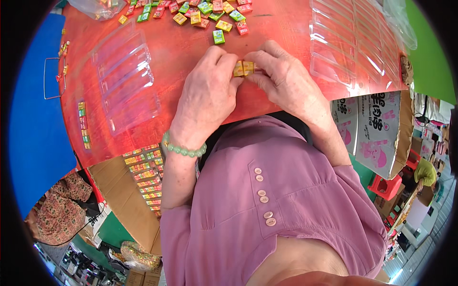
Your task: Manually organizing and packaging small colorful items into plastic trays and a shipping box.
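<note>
My left hand [206, 88], with a green bead bracelet [185, 151] at its wrist, pinches one end of a short row of small yellow boxes [244, 68]. At the other end, my right hand [288, 78] grips the same row between thumb and fingers. Two yellow boxes show side by side between the fingertips; whatever lies deeper in the fingers is hidden. Just beyond my hands, a single green and yellow small box [218, 36] lies on the red table [176, 52]. Behind it is a loose pile of red, green and yellow small boxes [195, 18].
Clear plastic compartment trays [126, 78] lie at left, with more clear trays [353, 45] at right. A row of small boxes [84, 125] sits by the left edge. Below the table stand a carton [119, 183] holding filled trays and a printed carton [374, 128].
</note>
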Tool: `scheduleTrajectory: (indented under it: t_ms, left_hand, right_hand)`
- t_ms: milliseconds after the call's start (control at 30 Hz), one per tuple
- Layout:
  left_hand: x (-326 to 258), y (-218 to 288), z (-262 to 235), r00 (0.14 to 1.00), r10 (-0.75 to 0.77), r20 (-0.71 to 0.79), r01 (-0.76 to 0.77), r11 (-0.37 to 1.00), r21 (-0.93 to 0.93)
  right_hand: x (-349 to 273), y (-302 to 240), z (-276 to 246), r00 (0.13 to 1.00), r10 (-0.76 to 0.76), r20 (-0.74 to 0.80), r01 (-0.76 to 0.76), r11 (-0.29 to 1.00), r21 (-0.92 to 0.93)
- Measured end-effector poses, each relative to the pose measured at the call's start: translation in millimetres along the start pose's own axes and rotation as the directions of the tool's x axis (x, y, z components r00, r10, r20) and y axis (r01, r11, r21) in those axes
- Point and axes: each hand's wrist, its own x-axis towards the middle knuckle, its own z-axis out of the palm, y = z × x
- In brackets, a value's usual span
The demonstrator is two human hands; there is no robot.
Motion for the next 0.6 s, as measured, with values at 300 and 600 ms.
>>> scheduleTrajectory:
  t_ms: [300, 600]
  left_hand:
    - [-26.0, 4.7, -2.4, 0.978, -0.185, -0.093, 0.193, 0.977, 0.090]
    - [-26.4, 7.5, 4.4, 0.982, -0.086, -0.169, 0.130, 0.954, 0.269]
  right_hand:
    - [25.0, 2.4, -4.6, 0.965, -0.252, 0.070, 0.241, 0.961, 0.138]
    - [58.8, 22.1, 6.7, 0.978, -0.139, -0.157, 0.118, 0.983, -0.138]
